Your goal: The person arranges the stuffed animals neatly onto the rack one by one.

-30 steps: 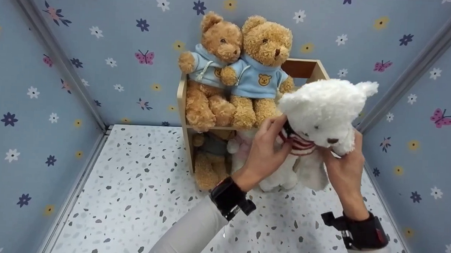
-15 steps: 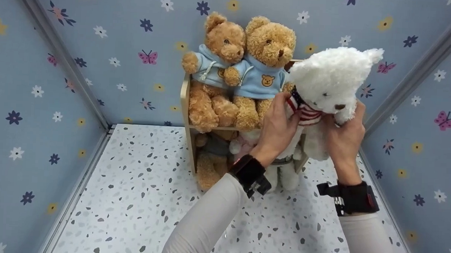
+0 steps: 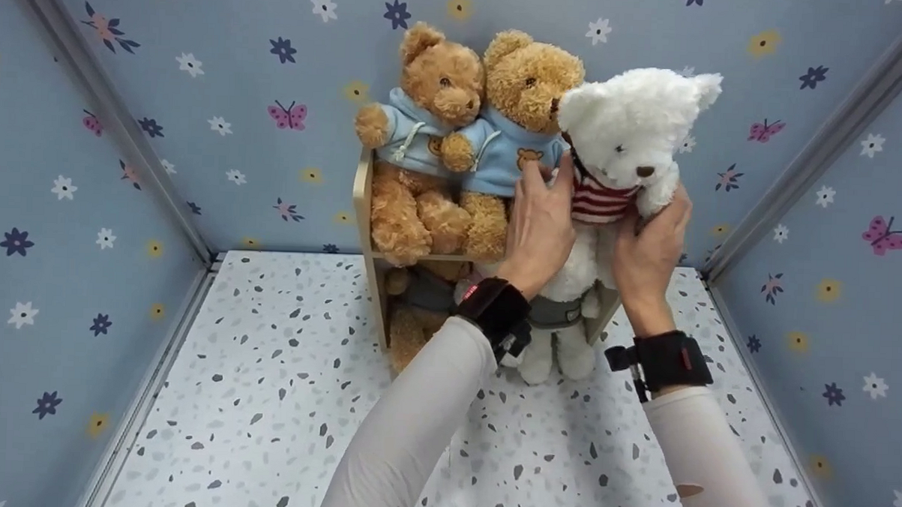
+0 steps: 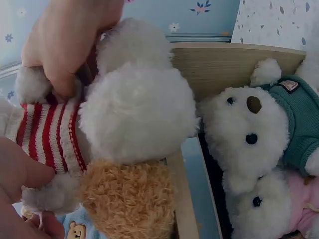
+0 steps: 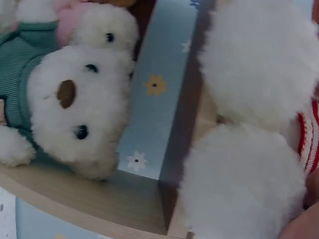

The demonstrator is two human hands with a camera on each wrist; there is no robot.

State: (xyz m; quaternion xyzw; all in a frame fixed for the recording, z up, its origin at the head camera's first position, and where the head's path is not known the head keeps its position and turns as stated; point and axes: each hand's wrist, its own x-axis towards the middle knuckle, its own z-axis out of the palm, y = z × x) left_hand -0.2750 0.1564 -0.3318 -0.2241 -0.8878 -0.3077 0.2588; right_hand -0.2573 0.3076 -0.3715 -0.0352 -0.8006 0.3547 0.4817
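Observation:
Both hands hold a white teddy bear [image 3: 628, 117] in a red-and-white striped sweater, upright at the right end of the wooden shelf's [image 3: 363, 183] upper level. My left hand [image 3: 542, 230] grips one side of it by the arm, thumb and fingers around the paw in the left wrist view. On the other side my right hand [image 3: 654, 245] holds the other arm. White legs [image 5: 244, 174] show large in the right wrist view, close to the shelf board. Beside it sits a light brown teddy bear [image 3: 532, 84] in a blue hoodie, partly covered by my left hand.
Another brown teddy bear [image 3: 438, 80] in a blue hoodie sits at the upper left. The lower level holds a brown bear [image 3: 419, 294] in grey, a white bear in pink [image 4: 264, 209] and a white bear in green [image 5: 79, 104]. Flowered walls [image 3: 199, 162] enclose the speckled floor [image 3: 266, 397].
Both hands have lifted the white teddy bear from in front of the shelf, then moved it left and inward, close beside the brown bear. The seated bears have stayed put.

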